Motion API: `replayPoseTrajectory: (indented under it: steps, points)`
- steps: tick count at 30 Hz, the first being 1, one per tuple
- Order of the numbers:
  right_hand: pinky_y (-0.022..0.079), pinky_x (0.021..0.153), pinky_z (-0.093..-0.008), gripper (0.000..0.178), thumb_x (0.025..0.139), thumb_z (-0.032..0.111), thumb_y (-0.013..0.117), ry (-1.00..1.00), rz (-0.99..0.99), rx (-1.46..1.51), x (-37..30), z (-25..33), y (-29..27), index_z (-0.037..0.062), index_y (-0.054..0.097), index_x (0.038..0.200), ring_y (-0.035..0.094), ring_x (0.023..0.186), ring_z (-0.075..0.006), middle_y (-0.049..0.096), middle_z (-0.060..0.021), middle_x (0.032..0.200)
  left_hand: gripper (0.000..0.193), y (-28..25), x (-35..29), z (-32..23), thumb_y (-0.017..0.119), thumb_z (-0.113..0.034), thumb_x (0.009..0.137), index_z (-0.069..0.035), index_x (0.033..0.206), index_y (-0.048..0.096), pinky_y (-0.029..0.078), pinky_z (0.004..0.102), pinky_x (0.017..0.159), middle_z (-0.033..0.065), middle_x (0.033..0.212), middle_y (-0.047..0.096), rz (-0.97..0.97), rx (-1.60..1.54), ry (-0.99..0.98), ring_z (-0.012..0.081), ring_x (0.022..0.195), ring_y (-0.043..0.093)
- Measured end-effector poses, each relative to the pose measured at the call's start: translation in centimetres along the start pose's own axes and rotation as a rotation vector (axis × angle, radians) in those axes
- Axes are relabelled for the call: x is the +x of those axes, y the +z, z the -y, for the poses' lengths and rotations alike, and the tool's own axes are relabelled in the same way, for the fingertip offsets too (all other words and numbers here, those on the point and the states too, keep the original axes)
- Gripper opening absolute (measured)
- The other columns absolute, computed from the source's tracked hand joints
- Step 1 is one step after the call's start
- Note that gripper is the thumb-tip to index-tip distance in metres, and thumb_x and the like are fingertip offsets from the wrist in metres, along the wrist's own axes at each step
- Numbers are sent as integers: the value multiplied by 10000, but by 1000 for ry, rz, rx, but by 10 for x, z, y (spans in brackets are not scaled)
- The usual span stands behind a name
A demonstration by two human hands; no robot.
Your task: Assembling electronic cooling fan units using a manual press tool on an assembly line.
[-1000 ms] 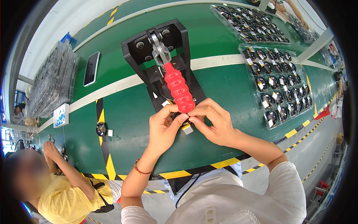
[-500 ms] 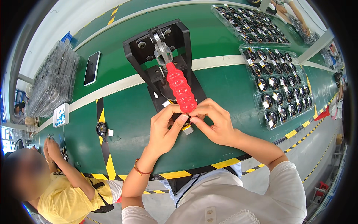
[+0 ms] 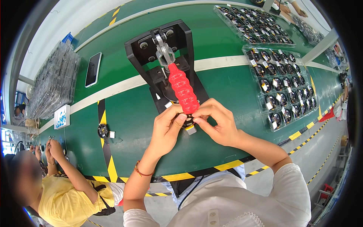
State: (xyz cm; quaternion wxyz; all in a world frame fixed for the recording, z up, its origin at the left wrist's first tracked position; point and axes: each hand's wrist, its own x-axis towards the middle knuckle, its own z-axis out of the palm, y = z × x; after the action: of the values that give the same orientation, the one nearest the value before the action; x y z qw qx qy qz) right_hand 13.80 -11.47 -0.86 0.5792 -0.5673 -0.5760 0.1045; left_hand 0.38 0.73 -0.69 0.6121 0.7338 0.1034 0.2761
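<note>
Both my hands meet at a small round black part [image 3: 189,120] with a silver-and-yellow battery piece [image 3: 191,129] hanging from its near side. My left hand [image 3: 168,126] pinches it from the left, thumb on its edge. From the right, my right hand [image 3: 216,123] closes thumb and forefinger on the same part. Directly over my fingertips lies the red ribbed handle [image 3: 183,89] of a toggle clamp [image 3: 163,49], hiding some of the part. The clamp is bolted to a black press fixture [image 3: 185,41] on the green bench.
Clear trays [image 3: 281,89] of similar round parts lie on the right. One loose round part [image 3: 103,131] rests on striped tape at left. Beyond it are a small white box [image 3: 62,116], a phone [image 3: 93,69] and stacked plastic trays [image 3: 56,81]. A co-worker in yellow [image 3: 68,195] sits left.
My left thumb has shifted slightly left, and more of the round part shows between my hands. The red handle stays put. At the left, the co-worker's head and hands have moved a little.
</note>
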Motion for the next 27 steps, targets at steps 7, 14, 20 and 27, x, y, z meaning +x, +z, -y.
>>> replayPoseTrajectory:
  steps: [7,14,20,27]
  points:
    - [487,579,-244,188,774,-60,668,-12,-25,-44,-1,2,1,7,589,931,582,675,-133,575,-101,873,126,2,-1,-1,613,-14,875,16,989,654,493,196,662,52,948,639,-27,-86,-26,82,811,595]
    - [487,586,-241,195,763,-68,660,4,-52,-24,-3,0,2,8,563,914,575,670,-126,571,-103,862,133,2,-1,-1,698,-4,793,-20,925,683,468,167,527,59,940,657,-40,8,38,72,744,606]
    - [488,580,-245,194,761,-62,662,-7,-51,-30,-3,0,1,9,559,910,577,674,-130,571,-103,851,148,5,-4,0,743,-18,747,-15,879,676,463,179,521,74,907,659,-90,184,112,86,711,613]
    - [486,574,-246,191,759,-59,663,-32,-56,-34,-3,1,0,5,552,901,579,674,-138,571,-108,849,125,2,-7,2,694,52,775,39,875,621,540,242,662,179,1057,638,-47,187,75,139,846,629]
